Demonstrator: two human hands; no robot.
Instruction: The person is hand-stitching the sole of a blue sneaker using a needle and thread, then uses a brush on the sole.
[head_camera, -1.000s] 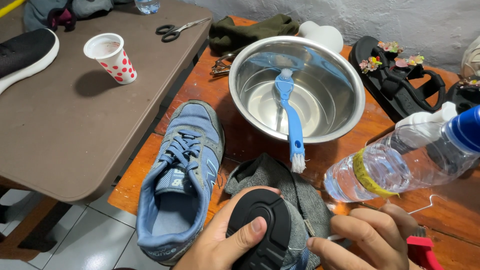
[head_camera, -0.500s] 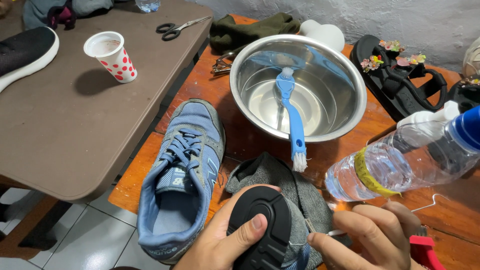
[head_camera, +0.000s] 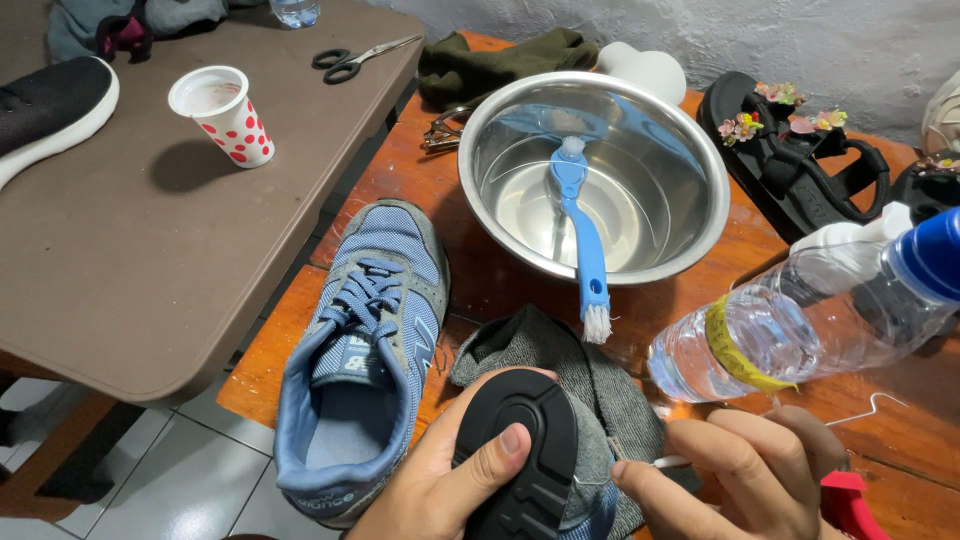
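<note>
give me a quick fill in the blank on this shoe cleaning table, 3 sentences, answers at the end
1. The blue brush leans out of the metal ____.
2. The left hand grips a shoe turned over so that its black ____ faces up.
3. On the brown table a pair of scissors lies beyond a white cup with red ____.

Missing words: bowl; sole; dots
</note>
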